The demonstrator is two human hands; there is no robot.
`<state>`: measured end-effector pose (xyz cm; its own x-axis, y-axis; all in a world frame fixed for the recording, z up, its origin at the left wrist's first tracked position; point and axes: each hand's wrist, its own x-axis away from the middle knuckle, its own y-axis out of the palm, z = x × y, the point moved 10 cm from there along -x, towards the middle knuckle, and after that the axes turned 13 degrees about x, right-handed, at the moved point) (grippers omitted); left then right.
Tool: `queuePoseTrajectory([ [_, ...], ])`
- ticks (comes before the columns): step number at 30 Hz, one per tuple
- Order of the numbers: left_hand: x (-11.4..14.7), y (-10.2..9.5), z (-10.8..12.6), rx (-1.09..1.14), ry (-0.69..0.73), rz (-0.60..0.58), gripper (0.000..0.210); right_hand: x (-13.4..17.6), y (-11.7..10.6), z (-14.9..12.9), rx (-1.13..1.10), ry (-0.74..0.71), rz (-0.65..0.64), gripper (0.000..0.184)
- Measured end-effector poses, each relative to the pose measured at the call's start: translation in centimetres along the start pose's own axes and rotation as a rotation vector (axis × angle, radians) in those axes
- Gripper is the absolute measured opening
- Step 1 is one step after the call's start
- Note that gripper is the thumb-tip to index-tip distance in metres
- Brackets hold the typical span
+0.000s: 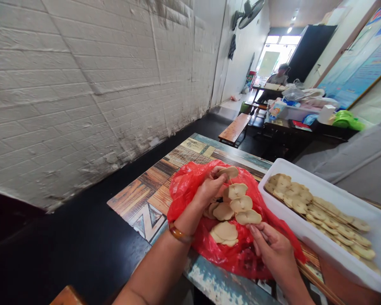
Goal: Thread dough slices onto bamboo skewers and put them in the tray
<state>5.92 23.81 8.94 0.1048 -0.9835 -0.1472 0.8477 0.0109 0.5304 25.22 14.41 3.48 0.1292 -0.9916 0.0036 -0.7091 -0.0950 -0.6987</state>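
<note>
My left hand (209, 186), with an amber-coloured bangle at the wrist, pinches a thin round beige slice (230, 172). Below it, several like slices (241, 204) overlap in a slanting row, apparently threaded on a thin skewer that they mostly hide. At the row's lower end, the fingers of my right hand (273, 242) are closed by the last slice (248, 217); what they pinch is largely covered. Both hands are over an opened red plastic bag (184, 186). Loose beige slices (225, 233) lie inside it.
A white plastic tub (307, 182) at right holds rows of similar slices (333, 220). Thin wooden sticks (319, 281) lie beside it on the patterned table (139, 197). Beyond are a wooden bench (235, 127), a cluttered table, and a seated person (277, 78). A white wall runs along the left.
</note>
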Motion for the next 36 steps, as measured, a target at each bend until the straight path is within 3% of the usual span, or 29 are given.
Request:
queuePoseTrajectory([
  [9,-0.2,0.1,-0.7,0.081,0.007,-0.007,0.007,0.1,-0.4,-0.4,0.007,-0.005,0.026,0.039],
  [17,-0.1,0.1,-0.7,0.026,-0.005,0.001,0.005,-0.1,-0.4,-0.4,0.01,-0.005,0.024,0.04],
  [36,0.4,0.9,-1.9,0.06,-0.126,-0.037,0.018,-0.3,-0.4,0.0,-0.004,-0.017,0.033,0.044],
])
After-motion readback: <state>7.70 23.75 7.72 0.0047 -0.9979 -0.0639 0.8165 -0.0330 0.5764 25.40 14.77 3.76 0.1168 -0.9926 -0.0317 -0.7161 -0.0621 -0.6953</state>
